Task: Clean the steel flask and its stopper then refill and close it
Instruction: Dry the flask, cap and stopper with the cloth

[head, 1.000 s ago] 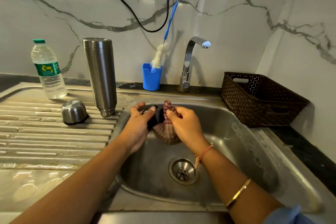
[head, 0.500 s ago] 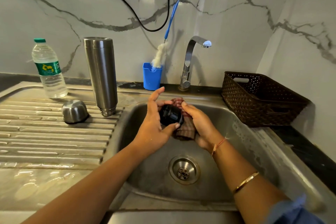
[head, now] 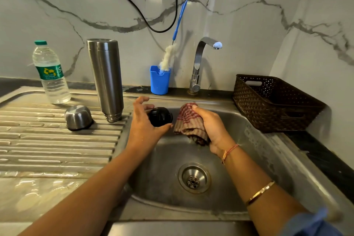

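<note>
Holding the black stopper [head: 160, 116] mid-frame over the sink [head: 268, 151], our left hand [head: 144, 126] pinches it; our right hand [head: 212, 126] grips the checked cloth [head: 188, 122], ready for wiping.

Left hand [head: 142, 127] round stopper [head: 160, 117]; right hand [head: 212, 126] round cloth [head: 188, 123]

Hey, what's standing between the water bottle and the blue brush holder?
The steel flask stands on the drainboard between the water bottle and the blue brush holder. The head view shows it.
</note>
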Available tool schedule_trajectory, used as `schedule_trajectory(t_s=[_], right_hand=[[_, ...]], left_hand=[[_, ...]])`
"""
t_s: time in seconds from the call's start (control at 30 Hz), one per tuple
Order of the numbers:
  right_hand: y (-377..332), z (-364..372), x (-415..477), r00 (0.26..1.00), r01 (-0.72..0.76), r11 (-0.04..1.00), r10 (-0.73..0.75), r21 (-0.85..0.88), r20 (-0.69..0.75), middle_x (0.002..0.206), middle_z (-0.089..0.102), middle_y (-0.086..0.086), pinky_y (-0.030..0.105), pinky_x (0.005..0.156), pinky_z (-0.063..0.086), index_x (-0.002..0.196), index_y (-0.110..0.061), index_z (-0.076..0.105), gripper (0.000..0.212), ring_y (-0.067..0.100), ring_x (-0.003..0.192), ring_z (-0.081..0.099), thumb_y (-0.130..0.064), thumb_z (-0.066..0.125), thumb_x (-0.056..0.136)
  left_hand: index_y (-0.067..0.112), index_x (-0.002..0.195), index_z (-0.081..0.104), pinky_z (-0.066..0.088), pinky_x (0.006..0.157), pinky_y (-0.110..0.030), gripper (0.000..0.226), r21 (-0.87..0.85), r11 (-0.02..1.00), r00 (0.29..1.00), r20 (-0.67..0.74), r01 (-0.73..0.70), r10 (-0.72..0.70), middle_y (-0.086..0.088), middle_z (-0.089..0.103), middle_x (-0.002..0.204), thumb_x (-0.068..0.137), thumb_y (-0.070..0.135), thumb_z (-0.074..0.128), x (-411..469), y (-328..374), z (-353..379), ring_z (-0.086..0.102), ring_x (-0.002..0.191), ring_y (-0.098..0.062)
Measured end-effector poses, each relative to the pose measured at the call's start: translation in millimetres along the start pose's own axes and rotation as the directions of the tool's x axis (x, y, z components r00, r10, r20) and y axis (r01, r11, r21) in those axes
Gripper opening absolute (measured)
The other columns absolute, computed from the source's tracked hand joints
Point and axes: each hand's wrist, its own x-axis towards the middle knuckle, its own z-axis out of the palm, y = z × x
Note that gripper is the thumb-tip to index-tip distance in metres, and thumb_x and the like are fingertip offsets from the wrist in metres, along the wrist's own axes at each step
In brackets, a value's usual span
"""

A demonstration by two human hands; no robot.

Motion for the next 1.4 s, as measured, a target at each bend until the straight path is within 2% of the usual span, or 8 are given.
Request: schedule_trajectory(t_s=[0.2, 0.37, 0.6, 0.83, 0.97, 1.1, 1.27, 1.4], right_hand=[[-6, 12, -16, 0.928, 0.372, 0.912, -0.366, -0.173, 0.065, 0.104, 0.067, 0.003, 0.020, 0.077, 0.055, 0.103, -0.023, 0.066, 0.014, 0.009, 0.087, 0.064, -0.023, 0.058, 0.092], [12, 29, -23, 0.754, 0.605, 0.324, -0.526, -0.727, 0.393, 0.137, 0.044, -0.008, 0.033, 0.099, 0.043, 0.128, -0.032, 0.058, 0.039, 0.016, 0.119, 0.046, -0.037, 0.060, 0.089], [6, 23, -15, 0.893, 0.402, 0.648, -0.435, -0.647, 0.119, 0.117, 0.062, 0.003, 0.038, 0.093, 0.048, 0.125, -0.019, 0.060, 0.035, 0.020, 0.106, 0.059, -0.036, 0.049, 0.096], [10, 33, -31, 0.743, 0.624, 0.137, -0.409, -0.769, 0.530, 0.150, 0.036, -0.010, 0.034, 0.106, 0.037, 0.138, -0.032, 0.046, 0.046, 0.021, 0.129, 0.043, -0.035, 0.052, 0.093], [10, 25, -23, 0.751, 0.626, 0.268, -0.460, -0.732, 0.474, 0.143, 0.046, -0.010, 0.027, 0.108, 0.031, 0.133, -0.028, 0.053, 0.041, 0.013, 0.132, 0.041, -0.028, 0.056, 0.092], [6, 6, -7, 0.903, 0.398, 0.662, -0.406, -0.635, 0.143, 0.111, 0.069, 0.002, 0.030, 0.093, 0.048, 0.112, -0.014, 0.069, 0.025, 0.017, 0.104, 0.062, -0.023, 0.059, 0.091], [13, -18, 12, 0.979, 0.144, 0.813, -0.199, -0.565, -0.038, 0.118, 0.063, 0.004, 0.030, 0.094, 0.047, 0.122, -0.017, 0.061, 0.035, 0.018, 0.108, 0.059, -0.009, 0.052, 0.089], [4, -26, 9, 0.992, 0.118, 0.808, -0.076, -0.578, 0.097, 0.120, 0.059, 0.003, 0.033, 0.092, 0.049, 0.129, -0.022, 0.051, 0.039, 0.018, 0.106, 0.057, -0.021, 0.056, 0.090]], left_hand=[[0.023, 0.107, 0.050, 0.043, 0.072, -0.007, 0.055, 0.019, 1.000, 1.000, 0.031, -0.002, 0.001, 0.007, 0.060, 0.105, 0.065, 0.023, 0.086, -2, -3, 2, 0.058, 0.097, -0.007], [0.021, 0.103, 0.053, 0.051, 0.085, -0.037, 0.040, 0.046, 0.986, 0.987, -0.016, -0.157, 0.158, -0.006, 0.058, 0.105, 0.069, 0.014, 0.073, -4, 2, -1, 0.058, 0.095, -0.017], [0.029, 0.123, 0.034, 0.036, 0.085, 0.001, 0.070, 0.049, 0.970, 0.970, 0.072, -0.237, 0.233, 0.021, 0.049, 0.107, 0.073, 0.017, 0.080, -14, 7, 3, 0.048, 0.101, 0.017], [0.019, 0.128, 0.036, 0.041, 0.068, 0.001, 0.058, 0.054, 0.995, 0.997, 0.016, -0.079, 0.079, 0.008, 0.057, 0.092, 0.082, -0.002, 0.064, -8, 0, -3, 0.059, 0.079, 0.009], [0.025, 0.133, 0.035, 0.051, 0.089, -0.025, 0.080, 0.037, 0.997, 0.997, 0.039, -0.067, 0.066, -0.005, 0.059, 0.114, 0.068, 0.007, 0.078, -3, -8, -2, 0.061, 0.102, -0.013], [0.029, 0.126, 0.037, 0.045, 0.080, -0.005, 0.080, -0.032, 0.992, 0.992, 0.028, -0.121, 0.122, 0.004, 0.051, 0.113, 0.064, 0.017, 0.086, -6, 0, 4, 0.055, 0.100, -0.003], [0.022, 0.115, 0.048, 0.038, 0.089, -0.004, 0.067, -0.028, 0.970, 0.970, 0.030, -0.242, 0.242, 0.009, 0.047, 0.111, 0.060, 0.022, 0.088, -8, 3, 5, 0.050, 0.103, 0.001], [0.023, 0.110, 0.048, 0.042, 0.088, -0.011, 0.068, -0.062, 0.982, 0.984, 0.000, -0.177, 0.177, 0.008, 0.052, 0.109, 0.055, 0.026, 0.089, -5, -1, 3, 0.051, 0.101, -0.001]])
